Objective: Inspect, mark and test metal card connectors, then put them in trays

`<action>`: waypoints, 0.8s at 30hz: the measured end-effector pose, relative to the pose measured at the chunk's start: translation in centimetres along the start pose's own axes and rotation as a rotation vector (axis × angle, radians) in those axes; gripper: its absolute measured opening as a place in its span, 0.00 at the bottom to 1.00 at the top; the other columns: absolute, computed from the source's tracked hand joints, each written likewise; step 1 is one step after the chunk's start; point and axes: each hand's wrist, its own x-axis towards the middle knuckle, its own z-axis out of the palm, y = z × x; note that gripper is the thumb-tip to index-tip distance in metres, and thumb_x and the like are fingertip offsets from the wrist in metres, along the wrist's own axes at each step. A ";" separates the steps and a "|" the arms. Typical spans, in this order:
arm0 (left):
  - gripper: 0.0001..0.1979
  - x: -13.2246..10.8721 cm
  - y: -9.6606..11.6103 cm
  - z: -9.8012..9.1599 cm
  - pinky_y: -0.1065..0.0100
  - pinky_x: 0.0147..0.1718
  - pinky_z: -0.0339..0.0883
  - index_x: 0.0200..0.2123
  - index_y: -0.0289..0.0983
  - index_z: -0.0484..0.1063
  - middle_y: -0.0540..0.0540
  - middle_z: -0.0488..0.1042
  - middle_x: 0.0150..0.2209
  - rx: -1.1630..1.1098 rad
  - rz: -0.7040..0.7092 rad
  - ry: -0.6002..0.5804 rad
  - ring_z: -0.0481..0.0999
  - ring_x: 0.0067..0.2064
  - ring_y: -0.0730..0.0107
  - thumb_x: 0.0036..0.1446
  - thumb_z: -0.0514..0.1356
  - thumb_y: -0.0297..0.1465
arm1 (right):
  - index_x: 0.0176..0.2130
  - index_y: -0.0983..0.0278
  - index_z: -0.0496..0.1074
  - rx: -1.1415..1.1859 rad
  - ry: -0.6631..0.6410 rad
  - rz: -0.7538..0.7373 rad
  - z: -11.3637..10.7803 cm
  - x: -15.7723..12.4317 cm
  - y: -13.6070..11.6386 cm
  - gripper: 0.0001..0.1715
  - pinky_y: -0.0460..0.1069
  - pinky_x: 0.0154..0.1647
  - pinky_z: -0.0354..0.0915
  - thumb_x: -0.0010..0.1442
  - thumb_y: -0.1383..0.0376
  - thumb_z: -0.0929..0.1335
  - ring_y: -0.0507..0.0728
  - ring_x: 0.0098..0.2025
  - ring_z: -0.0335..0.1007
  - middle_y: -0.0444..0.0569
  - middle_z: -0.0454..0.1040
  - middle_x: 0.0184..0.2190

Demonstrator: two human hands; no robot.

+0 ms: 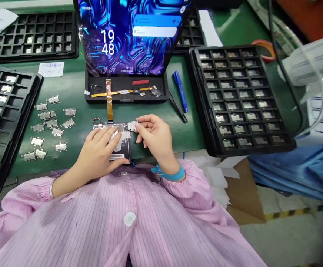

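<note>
My left hand [99, 150] lies with its fingers stretched over a black circuit board [126, 152] at the table's front edge, holding it down flat. Between thumb and forefinger, my right hand [157, 135] pinches a small silver module [133, 126] at the board's upper right corner. Whether the module touches the board's connector, I cannot tell. A brown ribbon cable [109, 102] runs from the board up to a lit tablet screen [130, 40], which stands in a black holder [150, 99]. Part of the board is hidden under my left hand.
Several loose silver modules [57, 132] lie to the left on the green table [75, 159]. Black compartment trays stand at left [25, 100], back left [76, 37] and right [215, 142], many cells holding modules. A blue marker [180, 91] and black tweezers [178, 107] lie right of the holder.
</note>
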 end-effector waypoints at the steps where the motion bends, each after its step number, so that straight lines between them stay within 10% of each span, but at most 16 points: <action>1: 0.33 0.1 0.1 -0.2 0.46 0.55 0.61 0.56 0.32 0.67 0.30 0.70 0.57 -0.001 0.000 0.004 0.69 0.57 0.43 0.58 0.58 0.52 | 0.39 0.65 0.70 -0.002 0.005 -0.004 0.0 -0.1 0.0 0.12 0.40 0.09 0.55 0.56 0.61 0.71 0.47 0.17 0.67 0.42 0.72 0.25; 7: 0.21 5.0 -1.6 -4.6 0.46 0.54 0.64 0.57 0.35 0.66 0.32 0.67 0.59 0.118 -0.098 0.123 0.67 0.60 0.44 0.63 0.58 0.37 | 0.39 0.64 0.70 0.018 0.046 -0.002 -0.1 -0.3 0.2 0.14 0.41 0.10 0.55 0.56 0.58 0.72 0.47 0.16 0.65 0.42 0.71 0.24; 12: 0.49 13.4 -7.7 -8.0 0.37 0.63 0.47 0.64 0.37 0.55 0.31 0.54 0.67 0.159 -0.179 0.446 0.48 0.69 0.34 0.43 0.74 0.42 | 0.39 0.64 0.70 0.030 0.038 -0.012 -0.2 -0.4 0.2 0.15 0.40 0.10 0.56 0.56 0.57 0.71 0.48 0.17 0.66 0.42 0.71 0.24; 15: 0.57 17.2 -10.5 -8.4 0.35 0.66 0.33 0.66 0.34 0.51 0.34 0.53 0.68 0.213 -0.163 0.417 0.43 0.70 0.37 0.39 0.75 0.46 | 0.39 0.64 0.70 0.024 0.031 -0.020 -0.4 -0.4 0.4 0.16 0.41 0.10 0.56 0.56 0.57 0.71 0.48 0.17 0.67 0.43 0.71 0.26; 22: 0.13 20.0 -11.4 -9.6 0.36 0.65 0.41 0.48 0.36 0.71 0.41 0.77 0.46 0.345 -0.173 0.397 0.70 0.56 0.54 0.61 0.56 0.27 | 0.38 0.64 0.70 0.045 0.023 -0.043 -0.3 -0.7 0.5 0.13 0.41 0.11 0.57 0.56 0.58 0.71 0.49 0.18 0.67 0.43 0.71 0.25; 24: 0.14 19.4 -10.1 -11.0 0.37 0.65 0.41 0.45 0.35 0.73 0.41 0.77 0.45 0.371 -0.194 0.411 0.70 0.56 0.54 0.62 0.50 0.22 | 0.38 0.64 0.70 0.051 0.020 -0.040 -0.3 -0.7 0.5 0.13 0.41 0.12 0.57 0.56 0.59 0.71 0.49 0.18 0.67 0.42 0.71 0.25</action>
